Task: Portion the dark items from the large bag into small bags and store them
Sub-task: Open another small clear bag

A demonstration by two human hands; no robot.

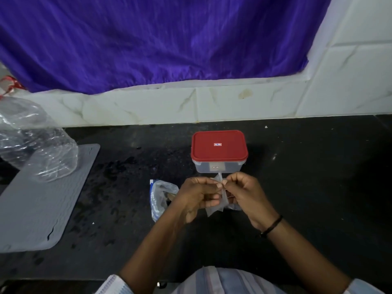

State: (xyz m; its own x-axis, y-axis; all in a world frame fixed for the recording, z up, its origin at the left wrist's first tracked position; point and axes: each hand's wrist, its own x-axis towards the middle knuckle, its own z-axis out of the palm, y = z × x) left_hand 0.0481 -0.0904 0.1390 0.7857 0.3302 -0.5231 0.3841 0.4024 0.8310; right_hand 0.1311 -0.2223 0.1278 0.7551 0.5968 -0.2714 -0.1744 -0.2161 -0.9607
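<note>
Both hands pinch a small bag (219, 195) above the dark worktop (307, 187): left hand (196, 195) and right hand (247, 193) grip its edges; contents unclear, too translucent. Large bag (161, 196) lies just left, partly hidden by the left wrist. Red-lidded box (219, 151) sits behind, closed. Crumpled plastic (36, 141) cut off at left, on grey mat (42, 198).

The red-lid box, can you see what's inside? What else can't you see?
Head view:
- Box: the red lid and frosted wall hide its contents.
- Small bag: both hands, left and right, cover much of it; whether anything is inside is unclear.
- Bag on the counter: the left hand covers part; contents are blurry.
- Big clear bag: cut off by the left edge.
</note>
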